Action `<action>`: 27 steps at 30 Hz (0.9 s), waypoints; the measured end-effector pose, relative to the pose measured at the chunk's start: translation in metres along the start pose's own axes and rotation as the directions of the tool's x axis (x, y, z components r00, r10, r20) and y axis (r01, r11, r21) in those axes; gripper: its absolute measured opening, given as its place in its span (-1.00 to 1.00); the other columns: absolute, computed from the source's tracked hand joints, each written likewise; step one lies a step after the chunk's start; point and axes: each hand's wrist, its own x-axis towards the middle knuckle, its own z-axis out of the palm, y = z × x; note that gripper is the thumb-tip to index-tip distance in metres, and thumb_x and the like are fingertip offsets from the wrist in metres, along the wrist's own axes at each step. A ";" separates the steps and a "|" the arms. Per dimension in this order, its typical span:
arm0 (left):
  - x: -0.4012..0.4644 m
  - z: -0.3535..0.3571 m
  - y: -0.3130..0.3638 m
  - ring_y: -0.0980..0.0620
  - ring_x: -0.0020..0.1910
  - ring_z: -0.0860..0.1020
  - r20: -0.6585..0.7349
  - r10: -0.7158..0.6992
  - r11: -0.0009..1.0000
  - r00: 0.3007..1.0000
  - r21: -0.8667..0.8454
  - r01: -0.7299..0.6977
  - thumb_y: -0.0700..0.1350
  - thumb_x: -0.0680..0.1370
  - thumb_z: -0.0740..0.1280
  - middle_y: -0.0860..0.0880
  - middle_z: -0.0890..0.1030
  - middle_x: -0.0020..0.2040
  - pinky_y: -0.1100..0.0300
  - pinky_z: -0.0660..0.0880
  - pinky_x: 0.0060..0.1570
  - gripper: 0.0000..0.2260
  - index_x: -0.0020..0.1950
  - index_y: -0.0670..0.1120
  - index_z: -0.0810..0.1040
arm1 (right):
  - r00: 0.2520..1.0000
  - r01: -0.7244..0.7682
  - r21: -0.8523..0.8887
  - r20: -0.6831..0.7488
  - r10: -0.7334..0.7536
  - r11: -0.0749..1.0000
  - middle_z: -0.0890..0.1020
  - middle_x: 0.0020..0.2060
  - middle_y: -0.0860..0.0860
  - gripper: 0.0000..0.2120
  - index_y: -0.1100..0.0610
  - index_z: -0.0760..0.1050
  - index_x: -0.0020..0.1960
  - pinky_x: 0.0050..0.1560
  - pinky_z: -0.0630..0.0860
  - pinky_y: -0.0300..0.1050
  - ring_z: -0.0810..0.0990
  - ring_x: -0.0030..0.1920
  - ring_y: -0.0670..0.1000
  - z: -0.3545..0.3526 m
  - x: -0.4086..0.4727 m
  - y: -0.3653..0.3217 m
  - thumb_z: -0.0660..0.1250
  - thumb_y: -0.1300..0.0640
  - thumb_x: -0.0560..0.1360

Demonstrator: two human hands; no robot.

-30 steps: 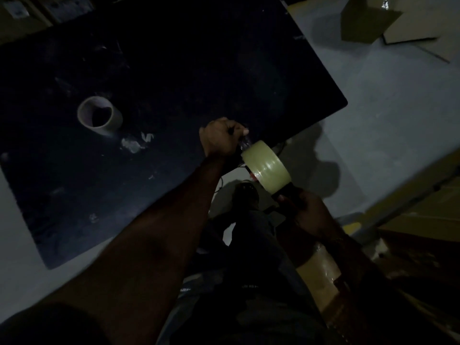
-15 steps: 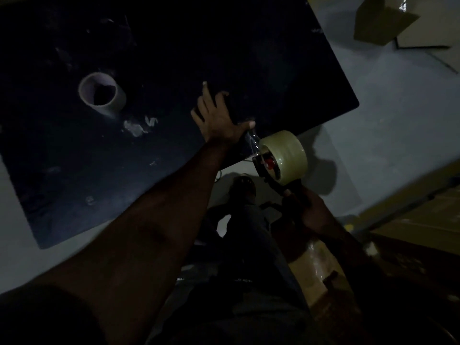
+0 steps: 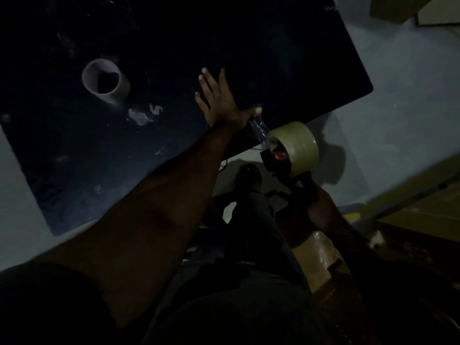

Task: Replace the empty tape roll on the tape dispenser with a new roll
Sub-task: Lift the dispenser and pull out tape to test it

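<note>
The scene is dim. My right hand grips the handle of a black tape dispenser held off the table's near edge. A full yellowish tape roll sits on its red hub. A clear strip of tape runs from the roll up to my left hand, which lies flat on the black table with fingers spread and the thumb on the tape end. The empty cardboard core lies on the table far to the left.
Crumpled bits of clear tape lie near the empty core. Cardboard boxes stand on the grey floor at the top right, another box by my legs. A wooden ledge runs along the right.
My left hand has opened from a pinch and spread flat on the table. The dispenser has drawn right and away from it, pulling out a short strip of tape.
</note>
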 end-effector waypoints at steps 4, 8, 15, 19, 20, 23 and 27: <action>0.000 0.000 0.000 -0.24 0.69 -0.30 0.005 0.007 1.000 1.000 0.024 -0.007 0.51 0.25 0.48 -0.26 -0.32 0.68 -0.32 -0.25 0.59 0.30 0.72 -0.02 -0.15 | 1.000 -0.009 -0.018 -0.029 0.009 1.000 0.62 0.28 0.13 -0.67 0.08 0.47 0.46 0.23 0.42 -0.05 0.59 0.27 0.11 0.006 -0.014 0.013 0.20 0.08 0.73; 0.000 -0.002 0.002 -0.25 0.68 -0.33 0.039 0.010 0.999 0.999 0.050 -0.012 0.52 0.26 0.47 -0.27 -0.36 0.67 -0.33 -0.26 0.58 0.31 0.72 -0.01 -0.21 | 0.997 -0.025 0.066 -0.070 0.029 0.998 0.60 0.27 -0.02 -0.58 0.04 0.49 0.48 0.19 0.42 -0.18 0.57 0.25 -0.01 0.007 -0.013 0.009 0.17 -0.12 0.71; 0.002 -0.001 0.000 -0.28 0.67 -0.33 0.048 0.014 0.997 0.999 0.071 -0.017 0.53 0.26 0.45 -0.29 -0.35 0.67 -0.35 -0.25 0.58 0.32 0.72 -0.02 -0.22 | 0.992 -0.052 -0.016 -0.120 0.050 0.999 0.66 0.30 0.18 -0.65 0.07 0.53 0.44 0.27 0.51 0.05 0.62 0.24 0.16 0.011 -0.011 0.019 0.16 -0.01 0.74; 0.003 -0.001 -0.001 -0.28 0.67 -0.33 0.047 0.016 0.998 0.999 0.060 -0.019 0.52 0.26 0.46 -0.28 -0.35 0.67 -0.35 -0.26 0.57 0.32 0.72 -0.01 -0.21 | 0.995 0.016 -0.152 -0.090 -0.030 0.988 0.63 0.36 0.18 -0.58 0.17 0.50 0.49 0.35 0.46 -0.03 0.59 0.37 0.21 0.020 -0.007 0.018 0.22 -0.01 0.72; 0.003 0.000 -0.001 -0.28 0.67 -0.33 0.044 0.021 0.998 0.999 0.053 -0.024 0.52 0.25 0.46 -0.28 -0.35 0.67 -0.36 -0.26 0.57 0.32 0.72 -0.01 -0.21 | 0.997 0.001 -0.163 -0.081 -0.014 0.987 0.64 0.35 0.15 -0.57 0.15 0.49 0.49 0.35 0.47 -0.03 0.60 0.35 0.18 0.019 -0.006 0.018 0.23 -0.04 0.71; 0.003 0.002 -0.003 -0.28 0.67 -0.33 0.039 0.036 0.999 0.999 0.033 -0.037 0.52 0.25 0.47 -0.29 -0.35 0.67 -0.35 -0.26 0.58 0.32 0.72 0.00 -0.21 | 0.986 0.012 0.000 -0.163 -0.012 1.000 0.68 0.25 0.03 -0.71 -0.08 0.54 0.40 0.39 0.53 0.15 0.66 0.23 0.07 0.018 -0.004 0.022 0.22 -0.06 0.73; 0.005 0.000 -0.003 -0.27 0.67 -0.35 0.055 0.024 0.999 0.998 0.039 -0.026 0.53 0.25 0.46 -0.28 -0.38 0.66 -0.36 -0.28 0.58 0.32 0.72 0.01 -0.23 | 0.984 -0.022 0.108 -0.176 0.041 0.994 0.74 0.13 -0.02 -0.61 -0.21 0.61 0.23 0.26 0.59 0.21 0.71 0.16 0.08 0.025 -0.001 0.025 0.13 -0.36 0.64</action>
